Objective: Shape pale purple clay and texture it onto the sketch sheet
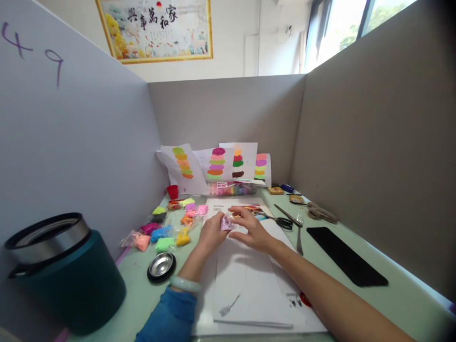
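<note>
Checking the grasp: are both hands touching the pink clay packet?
Touching. Head view shows left hand and right hand pinching the pink packet between fingertips.

single head-worn view, facing forward and down, close over the desk (356,304), partition walls (374,156) around

The place is a partitioned craft workstation inside an office-type room. Grey divider panels (374,142) enclose a pale green desk (392,294) on the left, far and right sides; the left panel carries a handwritten number (33,50). Colour-sample sheets (217,164) lean against the far panel, small clay packets (162,232) lie left, and a framed calligraphy picture (156,28) and window (342,28) appear beyond.
</note>
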`<state>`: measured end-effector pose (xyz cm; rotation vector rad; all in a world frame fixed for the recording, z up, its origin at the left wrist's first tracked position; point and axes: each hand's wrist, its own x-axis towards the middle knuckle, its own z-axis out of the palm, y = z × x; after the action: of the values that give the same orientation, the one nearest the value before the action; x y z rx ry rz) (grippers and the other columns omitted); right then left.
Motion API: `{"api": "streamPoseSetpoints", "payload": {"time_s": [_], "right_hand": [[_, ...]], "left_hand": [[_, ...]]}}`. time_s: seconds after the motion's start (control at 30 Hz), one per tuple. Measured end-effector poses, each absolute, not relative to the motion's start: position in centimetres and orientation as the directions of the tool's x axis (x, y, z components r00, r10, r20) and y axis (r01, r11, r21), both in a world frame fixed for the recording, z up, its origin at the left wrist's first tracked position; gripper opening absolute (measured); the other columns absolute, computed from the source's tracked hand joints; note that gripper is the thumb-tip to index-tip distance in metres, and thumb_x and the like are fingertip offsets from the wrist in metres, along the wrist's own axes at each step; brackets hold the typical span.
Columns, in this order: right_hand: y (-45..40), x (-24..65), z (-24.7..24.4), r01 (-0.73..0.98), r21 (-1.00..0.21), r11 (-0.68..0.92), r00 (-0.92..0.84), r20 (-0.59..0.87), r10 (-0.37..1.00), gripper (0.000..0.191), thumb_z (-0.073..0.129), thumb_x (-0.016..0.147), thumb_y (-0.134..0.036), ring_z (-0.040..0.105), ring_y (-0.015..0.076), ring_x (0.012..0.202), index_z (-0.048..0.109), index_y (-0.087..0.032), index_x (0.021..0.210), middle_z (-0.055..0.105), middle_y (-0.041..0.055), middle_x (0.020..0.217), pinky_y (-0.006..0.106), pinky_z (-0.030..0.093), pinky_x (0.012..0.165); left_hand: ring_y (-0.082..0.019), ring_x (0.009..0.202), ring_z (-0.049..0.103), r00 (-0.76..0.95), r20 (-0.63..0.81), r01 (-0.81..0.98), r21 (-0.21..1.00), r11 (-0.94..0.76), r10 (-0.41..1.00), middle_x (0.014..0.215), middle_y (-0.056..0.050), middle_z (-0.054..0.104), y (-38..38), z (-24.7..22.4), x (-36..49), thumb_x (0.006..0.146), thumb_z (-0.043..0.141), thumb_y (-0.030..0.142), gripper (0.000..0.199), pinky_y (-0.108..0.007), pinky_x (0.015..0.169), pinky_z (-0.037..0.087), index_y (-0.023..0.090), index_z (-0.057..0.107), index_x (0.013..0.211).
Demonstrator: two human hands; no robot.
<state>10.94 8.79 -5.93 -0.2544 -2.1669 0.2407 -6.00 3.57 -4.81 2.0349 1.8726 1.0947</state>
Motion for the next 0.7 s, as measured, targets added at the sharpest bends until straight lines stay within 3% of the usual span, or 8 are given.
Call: {"api": "streamPoseSetpoints", "payload": {"time_s": [0.17, 0.3, 0.53, 0.7], "right_hand": [[8.71, 10.91, -5.94, 0.138, -0.263, 0.955, -0.545, 0.785, 0.295, 0.041, 0.064, 0.082, -0.040, 0.049, 0.0269, 0.118, 0.058, -0.024, 0.119, 0.048, 0.0139, 0.129, 0.046, 0.046, 0.094], [8.57, 10.91, -5.81, 0.135, -0.247, 0.959, -0.557, 0.782, 0.280, 0.032, 0.065, 0.081, -0.039, 0.049, 0.0273, 0.118, 0.063, -0.023, 0.109, 0.050, 0.0130, 0.128, 0.046, 0.045, 0.095], [8.51, 10.87, -5.90, 0.184, -0.248, 0.951, -0.514, 0.800, 0.308, 0.048, 0.065, 0.080, -0.040, 0.051, 0.0273, 0.114, 0.054, -0.027, 0.125, 0.047, 0.0128, 0.133, 0.047, 0.045, 0.093], [8.46, 10.90, -5.95, 0.196, -0.239, 0.951, -0.528, 0.792, 0.307, 0.045, 0.064, 0.081, -0.040, 0.051, 0.0268, 0.114, 0.055, -0.027, 0.124, 0.046, 0.0122, 0.132, 0.047, 0.045, 0.094]], "left_hand": [[-0.015, 0.071, 0.055, 0.004, 0.381, 0.711, 0.649, -0.270, 0.925, 0.077, 0.003, 0.060, 3.30, -4.75, -5.77, 0.071, 0.065, 0.032, 0.027, -0.023, 0.061, 0.035, 0.021, 0.054, 0.094], [-0.015, 0.072, 0.054, 0.025, 0.390, 0.712, 0.640, -0.290, 0.920, 0.078, 0.003, 0.060, 3.31, -4.71, -5.75, 0.072, 0.064, 0.031, 0.024, -0.023, 0.062, 0.035, 0.021, 0.054, 0.092], [-0.015, 0.073, 0.054, 0.003, 0.411, 0.685, 0.663, -0.301, 0.912, 0.081, 0.003, 0.061, 3.38, -4.71, -5.71, 0.074, 0.064, 0.033, 0.027, -0.023, 0.062, 0.036, 0.021, 0.055, 0.096], [-0.015, 0.070, 0.053, -0.015, 0.393, 0.689, 0.671, -0.275, 0.919, 0.076, 0.003, 0.058, 3.41, -4.68, -5.68, 0.073, 0.064, 0.032, 0.023, -0.023, 0.061, 0.034, 0.020, 0.054, 0.090]]}}
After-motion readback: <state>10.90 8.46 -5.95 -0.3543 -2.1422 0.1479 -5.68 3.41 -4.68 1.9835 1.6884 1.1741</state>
